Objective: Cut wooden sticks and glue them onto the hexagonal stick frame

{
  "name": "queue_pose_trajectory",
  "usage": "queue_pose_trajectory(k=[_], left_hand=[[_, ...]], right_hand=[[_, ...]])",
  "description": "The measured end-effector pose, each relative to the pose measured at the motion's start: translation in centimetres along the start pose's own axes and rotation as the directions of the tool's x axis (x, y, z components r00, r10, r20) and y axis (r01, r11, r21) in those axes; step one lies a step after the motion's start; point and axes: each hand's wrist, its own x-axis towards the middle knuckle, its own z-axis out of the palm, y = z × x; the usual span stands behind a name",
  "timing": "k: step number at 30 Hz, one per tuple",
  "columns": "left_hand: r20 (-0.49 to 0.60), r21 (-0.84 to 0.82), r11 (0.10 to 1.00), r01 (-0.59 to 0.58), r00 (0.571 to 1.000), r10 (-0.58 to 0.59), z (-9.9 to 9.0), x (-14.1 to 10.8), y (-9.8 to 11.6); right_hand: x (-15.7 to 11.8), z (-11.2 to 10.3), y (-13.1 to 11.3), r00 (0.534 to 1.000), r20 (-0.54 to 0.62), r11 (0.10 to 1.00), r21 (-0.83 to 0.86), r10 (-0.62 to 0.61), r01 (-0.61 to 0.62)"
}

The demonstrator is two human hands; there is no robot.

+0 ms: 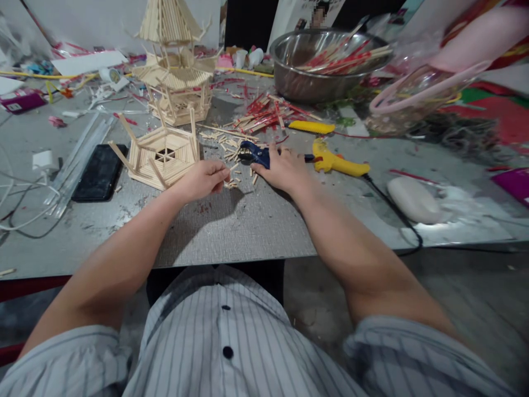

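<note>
While the person is sitting close at the grey table [231,231], everything is lying within arm's reach, left to right:

Phone [100,172]: lying flat at the left, well apart from the hands, likely to be keeping it away from the cutting.
Hexagonal stick frame [162,157]: resting just beside the left hand, near at hand for fitting pieces.
Stick tower [176,66]: standing upright behind the frame.
Left hand [202,180]: fingertips pressing together, seemingly pinching a short stick piece too small to make out.
Cut stick pieces [231,165]: lying scattered between both hands.
Right hand [284,170]: fingers curling over the blue cutter [255,154], holding it down on the table.
Yellow glue gun [336,162]: lying just right of that hand, cord trailing off the edge.
Steel bowl [318,60]: holding uncut sticks at the back.
</note>
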Motion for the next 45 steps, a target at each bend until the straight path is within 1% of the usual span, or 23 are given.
queue_pose_trajectory(k=[2, 3, 4, 5, 6, 7, 8, 9, 10, 11, 12, 15, 17, 21, 23, 27, 32, 34, 37, 39, 42, 45], left_hand=[[0.013, 0.029, 1.0, 0.011, 1.0, -0.011, 0.1, -0.1, 0.3], [0.018, 0.042, 0.999, 0.013, 1.0, -0.014, 0.1, -0.1, 0.4], [0.021, 0.054, 0.998, 0.014, 1.0, -0.015, 0.1, -0.1, 0.4], [0.023, 0.063, 0.998, 0.015, 1.0, -0.017, 0.2, -0.1, 0.4], [0.022, 0.067, 0.998, 0.016, 1.0, -0.017, 0.2, -0.1, 0.3], [0.021, 0.067, 0.998, 0.016, 1.0, -0.018, 0.2, 0.0, 0.3], [0.021, 0.06, 0.998, 0.017, 1.0, -0.019, 0.2, 0.0, 0.3], [0.02, 0.049, 0.999, 0.021, 1.0, -0.022, 0.3, 0.0, 0.3], [0.022, 0.035, 0.999, 0.029, 0.999, -0.03, 0.3, 0.0, 0.3], [0.022, 0.022, 0.999, 0.04, 0.999, -0.04, 0.4, 0.0, 0.3], [0.025, 0.008, 0.999, 0.051, 0.998, -0.051, 0.4, 0.0, 0.4], [0.033, -0.047, 0.996, 0.074, 0.997, -0.073, 0.6, 0.0, 0.5], [0.036, -0.103, 0.992, 0.078, 0.997, -0.075, 0.7, 0.1, 0.4], [0.034, -0.19, 0.977, 0.096, 0.995, -0.091, 0.7, 0.2, 0.3], [0.033, -0.206, 0.972, 0.112, 0.994, -0.108, 0.7, 0.2, 0.5], [0.017, -0.231, 0.962, 0.143, 0.99, -0.143, 0.8, 0.1, 0.8], [-0.004, -0.252, 0.957, 0.144, 0.989, -0.149, 0.9, 0.3, 0.7], [-0.012, -0.265, 0.954, 0.136, 0.989, -0.144, 1.0, 0.4, 0.6], [-0.027, -0.285, 0.95, 0.128, 0.99, -0.141, 1.3, 0.5, 0.4], [-0.039, -0.288, 0.949, 0.126, 0.989, -0.143, 1.4, 0.6, 0.4], [-0.056, -0.305, 0.943, 0.132, 0.986, -0.157, 1.6, 0.6, 0.5], [-0.071, -0.348, 0.929, 0.127, 0.984, -0.162, 2.0, 0.6, 0.6]], right_hand=[[-0.4, -0.8, -0.7, 1.0, -0.01, 1.0, 0.002, -0.019, 0.019], [-0.7, -1.3, -1.0, 0.997, -0.042, 0.998, 0.018, -0.065, 0.066], [-1.1, -1.8, -1.5, 0.986, -0.087, 0.989, 0.039, -0.142, 0.146], [-1.4, -2.3, -1.9, 0.961, -0.13, 0.965, 0.062, -0.245, 0.254], [-1.9, -2.8, -2.4, 0.922, -0.151, 0.925, 0.083, -0.356, 0.37], [-2.3, -3.3, -2.9, 0.878, -0.145, 0.877, 0.096, -0.455, 0.471], [-2.6, -3.7, -3.4, 0.836, -0.124, 0.832, 0.099, -0.534, 0.546], [-3.0, -4.0, -3.8, 0.802, -0.1, 0.797, 0.095, -0.588, 0.596], [-3.2, -4.2, -4.1, 0.784, -0.085, 0.78, 0.085, -0.615, 0.62], [-3.4, -4.3, -4.4, 0.779, -0.076, 0.776, 0.075, -0.622, 0.627], [-3.6, -4.4, -4.6, 0.783, -0.072, 0.781, 0.066, -0.617, 0.621], [-3.7, -4.4, -4.9, 0.815, -0.07, 0.815, 0.042, -0.575, 0.578], [-3.8, -4.3, -5.0, 0.826, -0.074, 0.828, 0.009, -0.559, 0.561], [-4.2, -4.2, -5.2, 0.831, -0.082, 0.834, -0.088, -0.551, 0.544], [-4.4, -4.1, -5.3, 0.835, -0.087, 0.839, -0.099, -0.543, 0.536], [-4.7, -3.8, -5.6, 0.852, -0.103, 0.858, -0.058, -0.514, 0.51], [-4.8, -3.4, -6.1, 0.874, -0.1, 0.877, -0.142, -0.475, 0.46], [-4.7, -3.0, -6.1, 0.87, -0.133, 0.876, -0.156, -0.476, 0.456], [-4.6, -2.5, -6.0, 0.843, -0.222, 0.872, -0.13, -0.49, 0.472], [-4.6, -2.1, -5.9, 0.835, -0.257, 0.874, -0.114, -0.486, 0.473], [-4.5, -1.9, -5.8, 0.847, -0.252, 0.884, -0.11, -0.467, 0.455], [-4.5, -1.8, -5.9, 0.843, -0.263, 0.883, -0.134, -0.469, 0.45]])
